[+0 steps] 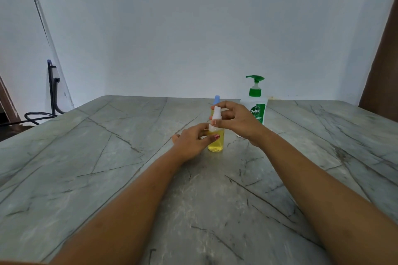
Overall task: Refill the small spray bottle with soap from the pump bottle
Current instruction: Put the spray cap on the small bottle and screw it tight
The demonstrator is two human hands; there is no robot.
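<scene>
Your small spray bottle [216,145] stands upright in the middle of the table [107,157]. It is part full of yellow liquid. Your left hand [191,142] curls round its body. Your right hand [237,120] pinches its white spray top [216,114]. A blue cap [217,98] peeks out just behind it. The pump bottle [255,101] with the green pump stands behind your right hand, near the wall [172,28]. You cannot tell how much soap is inside. The table is grey stone with dark lines. Its far edge meets the wall. There is wide bare stone to your left and close to you.
</scene>
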